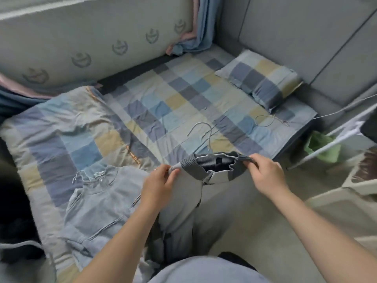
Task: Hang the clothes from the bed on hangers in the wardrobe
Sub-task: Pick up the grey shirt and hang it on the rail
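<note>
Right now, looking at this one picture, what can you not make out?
In the head view:
Of the hanger only the hook and neck show; its arms are inside the jacket collar.
The jacket hem is hidden by the person's body at the bottom edge.
The wardrobe lies outside the frame.
The green thing beside the bed sits partly behind a white rail, too blurred to name.
</note>
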